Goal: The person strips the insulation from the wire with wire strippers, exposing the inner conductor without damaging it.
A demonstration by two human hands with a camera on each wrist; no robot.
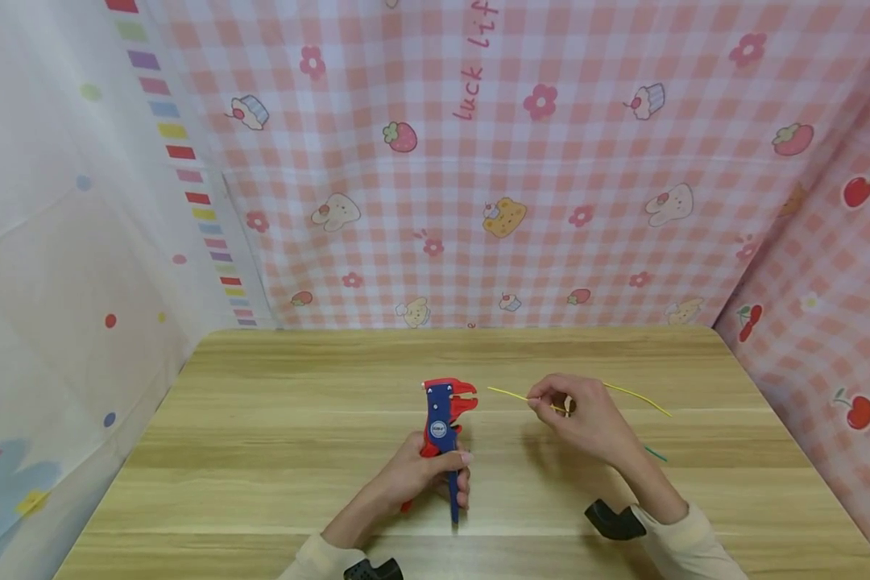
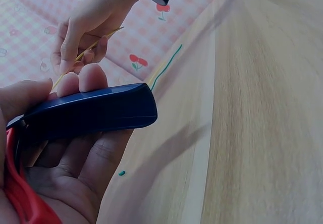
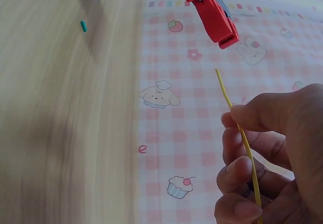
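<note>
Head view: left hand (image 1: 409,471) has its grip wrapped round a red-and-blue wire stripper (image 1: 440,409) above the wood-grain counter (image 1: 261,419), right hand (image 1: 587,415) pinches a thin yellow wire (image 1: 507,393) just off the jaws. Left wrist: chunky dark-blue handle (image 2: 96,110), kinda glossy. Right wrist: wire's slightly bent, tip near the stripper's red nose (image 3: 216,23).

Desk (image 1: 261,403): I see pale wood-grain, streaks running parallel to the far edge, both far corners rounded.
Yellow wire (image 1: 638,395): I find it lying toward the far right corner, inside both edges, one end slanting toward the right edge.
Green wire (image 1: 656,453): farther from the far edge than the yellow, partly hidden from me.
Green snippet (image 3: 84,26): a tiny piece, well in from the far edge.
</note>
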